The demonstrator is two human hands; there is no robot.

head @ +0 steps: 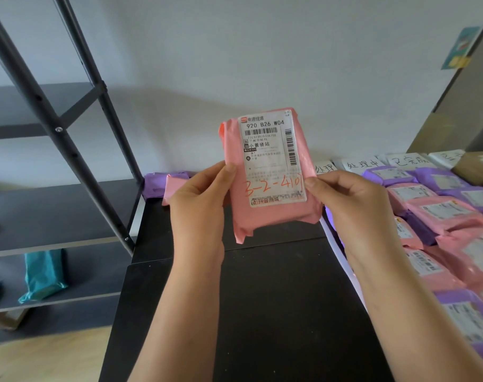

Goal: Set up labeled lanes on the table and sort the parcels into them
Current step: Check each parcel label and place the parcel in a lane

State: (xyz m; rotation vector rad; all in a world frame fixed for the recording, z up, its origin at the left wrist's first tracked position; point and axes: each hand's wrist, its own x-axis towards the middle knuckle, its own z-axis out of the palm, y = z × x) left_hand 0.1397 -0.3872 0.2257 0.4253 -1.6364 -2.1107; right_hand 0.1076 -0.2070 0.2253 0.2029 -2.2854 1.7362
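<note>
- The parcel (276, 216) is held up in the air over the black desk (262, 312), mid-view. It stands upright with its label (273, 158) facing the camera, and red handwriting crosses the label's lower part.
- It is a pink film mailer, creased, with a folded tail at its 7 o'clock corner. It looks light, soft and somewhat slick, and the contents seem flat, so it may bend if held by one end.
- The long side edges look like the best hold, thumb in front and fingers behind, clear of the print. The loose tail would likely be a poor hold.
- The left grip (199, 205) pinches the parcel's 9 o'clock edge. Its thumb lies on the pink front just beside the label, and its fingers are hidden behind.
- The right grip (353, 208) pinches the 3 o'clock edge. Its thumb tip rests on the label's rim by the red writing, and its fingers curl behind.
- Neither grip is spread. Each is closed on the parcel alone.
- At 3 o'clock from the parcel, sorted parcels (441, 213), pink and purple, lie in rows. Paper signs (361, 164) stand at their far end, near 2 o'clock.
- At 9 o'clock, by the wall, lie a pink pack (177, 186) and a purple pack (157, 183).
- A shelf (55, 194) stands further out at 9 o'clock, with a teal bag (44, 274) at 8 o'clock.
- The label is probably being read to choose a lane.
</note>
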